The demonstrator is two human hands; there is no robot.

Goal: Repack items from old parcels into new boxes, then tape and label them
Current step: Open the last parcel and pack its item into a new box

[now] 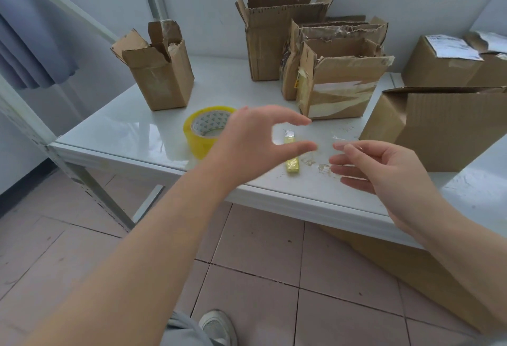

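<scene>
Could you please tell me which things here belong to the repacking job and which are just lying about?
For the job: tape roll, yellow cutter, torn open boxes, labelled box, large box on the right.

Lying about: blue curtain, tape scraps on the table, cardboard under the table.

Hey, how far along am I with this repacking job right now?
Early. Done: the old parcels, like the small torn box at left and the torn boxes at the back, stand open. In hand: nothing; the left hand and right hand hover open over the yellow utility knife, beside the tape roll. Left: the large box at right lies open on its side, untaped; packing, taping and labelling remain.
</scene>
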